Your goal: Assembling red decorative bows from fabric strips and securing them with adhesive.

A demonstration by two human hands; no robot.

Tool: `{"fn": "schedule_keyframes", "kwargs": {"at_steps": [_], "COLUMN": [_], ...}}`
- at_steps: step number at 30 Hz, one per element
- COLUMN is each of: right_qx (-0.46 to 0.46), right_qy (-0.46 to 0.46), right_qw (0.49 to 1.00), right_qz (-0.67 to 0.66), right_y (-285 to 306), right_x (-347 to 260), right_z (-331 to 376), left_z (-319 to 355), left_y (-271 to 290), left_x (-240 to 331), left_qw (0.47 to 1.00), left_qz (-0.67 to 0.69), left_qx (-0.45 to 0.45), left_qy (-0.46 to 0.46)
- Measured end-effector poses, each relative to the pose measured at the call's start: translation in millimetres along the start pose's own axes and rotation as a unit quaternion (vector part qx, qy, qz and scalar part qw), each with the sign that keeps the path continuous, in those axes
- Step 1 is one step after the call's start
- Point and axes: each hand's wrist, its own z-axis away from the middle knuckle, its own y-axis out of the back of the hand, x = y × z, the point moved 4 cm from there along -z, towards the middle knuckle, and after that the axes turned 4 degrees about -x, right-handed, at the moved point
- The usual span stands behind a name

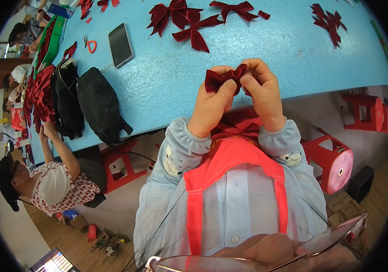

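Just over the table's near edge, a dark red velvet bow (215, 81) is pinched between my two hands. My left hand (212, 105) grips its left loop, thumb pressed close to the centre knot. From the other side my right hand (264, 93) holds the right part between thumb and fingers, hiding most of that loop. Several similar velvet bows (197, 31) lie beyond my hands, with a small velvet scrap (263, 15) beside them. Another bow (329, 23) rests farther right. Dark red cloth (239, 123) shows below my hands at my red apron (234, 154).
On the blue table (166, 77) are a phone (120, 46), orange-handled snips (90, 45) and two black bags (98, 99). Farther left, a co-worker (60, 188) reaches to a heap of red velvet (43, 93) near a green tray (51, 41). Red stools (327, 161) stand below the table.
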Motion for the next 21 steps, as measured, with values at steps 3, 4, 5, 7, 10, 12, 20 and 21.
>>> {"fn": "schedule_keyframes", "kwargs": {"at_steps": [3,4,5,7,10,12,20,21], "right_qx": [-0.015,-0.023,-0.032,-0.028,-0.018,-0.052,-0.072,-0.068], "right_qy": [0.032,0.072,0.111,0.075,0.005,0.001,0.037,0.029], "right_qw": [0.999,0.997,0.993,0.996,0.996,0.996,0.996,0.997], "right_qz": [0.009,0.005,0.002,-0.026,-0.082,-0.066,-0.04,-0.039], "right_y": [3,5,6,3,-2,-1,2,2], "right_x": [3,2,1,0,-2,-3,4,5], "right_z": [-2,-3,-3,-1,0,-1,-2,-2], "left_z": [2,2,3,4,5,5,2,2], "left_y": [-1,-1,-1,-1,-2,-1,13,12], "left_x": [9,9,10,11,13,13,2,2], "left_qw": [0.976,0.976,0.973,0.967,0.973,0.976,0.993,0.991], "left_qz": [-0.21,-0.21,-0.218,-0.236,-0.21,-0.196,-0.121,-0.134], "left_qx": [0.012,0.013,0.01,0.005,0.003,0.001,0.014,0.018], "left_qy": [-0.062,-0.061,-0.073,-0.095,-0.096,-0.095,-0.001,-0.015]}}
